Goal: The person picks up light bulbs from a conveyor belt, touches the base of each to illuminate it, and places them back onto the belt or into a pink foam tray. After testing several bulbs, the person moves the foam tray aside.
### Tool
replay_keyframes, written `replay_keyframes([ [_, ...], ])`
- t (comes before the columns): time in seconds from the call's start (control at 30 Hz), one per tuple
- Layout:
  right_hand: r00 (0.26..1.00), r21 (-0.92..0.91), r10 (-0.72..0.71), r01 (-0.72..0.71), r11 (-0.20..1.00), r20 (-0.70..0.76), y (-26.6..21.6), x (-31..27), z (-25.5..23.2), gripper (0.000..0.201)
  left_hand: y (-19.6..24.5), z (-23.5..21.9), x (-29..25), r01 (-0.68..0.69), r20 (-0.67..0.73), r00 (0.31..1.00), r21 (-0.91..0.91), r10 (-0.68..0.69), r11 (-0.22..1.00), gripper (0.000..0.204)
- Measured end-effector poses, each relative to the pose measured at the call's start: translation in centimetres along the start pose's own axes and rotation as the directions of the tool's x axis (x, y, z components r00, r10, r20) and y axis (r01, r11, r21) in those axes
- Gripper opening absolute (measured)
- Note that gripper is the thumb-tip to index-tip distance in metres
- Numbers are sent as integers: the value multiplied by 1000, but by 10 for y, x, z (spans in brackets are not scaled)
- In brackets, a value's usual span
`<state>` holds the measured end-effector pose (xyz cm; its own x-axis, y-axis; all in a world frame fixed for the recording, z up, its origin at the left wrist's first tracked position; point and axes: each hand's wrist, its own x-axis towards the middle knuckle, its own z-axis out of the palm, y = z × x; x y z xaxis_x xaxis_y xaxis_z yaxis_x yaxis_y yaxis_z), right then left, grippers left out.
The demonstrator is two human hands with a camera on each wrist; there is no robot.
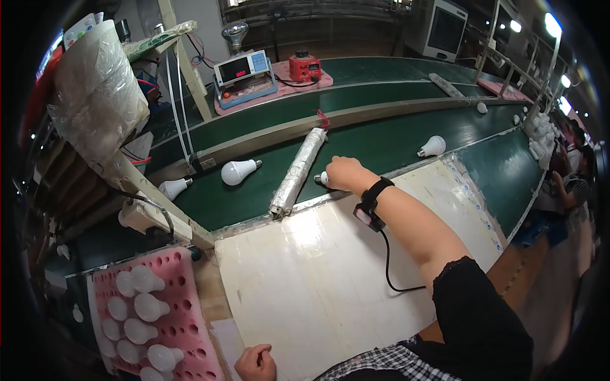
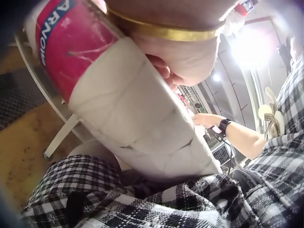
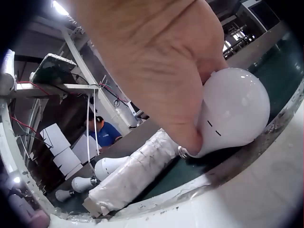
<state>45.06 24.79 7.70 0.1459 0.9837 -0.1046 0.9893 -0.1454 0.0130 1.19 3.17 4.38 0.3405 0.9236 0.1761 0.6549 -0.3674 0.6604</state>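
Over the green conveyor belt (image 1: pixel 375 143), my right hand (image 1: pixel 346 173) grips a white LED light bulb (image 3: pixel 237 107). Its metal base (image 1: pixel 318 179) points left in the head view, and the hand hides most of the globe there. A bar wrapped in silvery film (image 1: pixel 298 171) lies across the belt just left of this hand. Down at the near edge of the white work surface (image 1: pixel 305 279) rests my left hand (image 1: pixel 256 363), fingers loosely curled, with nothing seen in it. Beside it in the left wrist view is a pink-and-white taped roll-like thing (image 2: pixel 128 104).
More bulbs lie on the belt, one left of the bar (image 1: pixel 238 172), another to the right (image 1: pixel 434 146). A pink foam tray (image 1: pixel 184 279) with several bulbs stands front left. Behind the belt's rail sit a digital meter (image 1: pixel 241 71) and a red device (image 1: pixel 304 66).
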Motion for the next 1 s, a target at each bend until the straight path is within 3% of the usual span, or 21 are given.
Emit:
replay_keyframes([
  [0.03, 995, -22, -85, 87, 996, 57, 10, 0, 6, 34, 0, 0, -1, 2, 5, 1000, -3, -2, 1000, 14],
  [0.07, 995, -21, -80, 81, 996, 63, 11, -6, 2, 34, 1, 0, -1, 16, 14, 1000, -7, -16, 1000, 14],
  [0.13, 959, 296, 9, -96, 950, 282, 7, -22, -16, 40, 1, -2, 1, 25, 29, 999, -10, -25, 1000, 14],
  [0.17, 974, 596, 12, -148, 789, 225, 10, -36, -14, 46, 3, -2, 2, 28, 24, 999, -5, -28, 1000, 14],
  [0.2, 968, 850, -48, -192, 490, 247, 9, -46, -9, 42, 4, -2, 2, 33, 17, 999, -2, -33, 999, 14],
  [0.23, 965, 966, -85, -237, 105, 246, 3, -63, -1, 39, 4, -1, 1, 36, 14, 999, -8, -36, 999, 14],
  [0.27, 966, 920, -118, -256, -296, 231, -6, -82, 3, 36, 2, -1, 0, 45, 13, 999, -12, -45, 999, 14],
  [0.33, 950, 707, -196, -311, -636, 242, -16, -95, 35, 32, 0, 2, 0, 57, 10, 998, -15, -56, 998, 14],
  [0.37, 948, 592, -225, -318, -741, 227, -26, -108, 37, 38, -1, 3, 0, 53, 8, 999, -17, -53, 998, 14],
  [0.47, 956, 434, -199, -276, -858, 215, -48, -120, 56, 41, 0, 3, -1, 58, 11, 998, 2, -58, 998, 14],
  [0.6, 954, 543, -108, -250, -802, 278, -51, -118, 70, 42, 3, 4, 2, 91, 33, 995, 20, -92, 996, 14],
  [0.7, 968, 428, -175, -238, -872, 180, -47, -118, 73, 41, 2, 7, 2, 68, 8, 998, 27, -69, 997, 13],
  [1.0, 957, 430, -146, -245, -869, 250, -52, -113, 77, 44, 5, 6, 3, 102, 9, 995, 53, -103, 993, 13],
])
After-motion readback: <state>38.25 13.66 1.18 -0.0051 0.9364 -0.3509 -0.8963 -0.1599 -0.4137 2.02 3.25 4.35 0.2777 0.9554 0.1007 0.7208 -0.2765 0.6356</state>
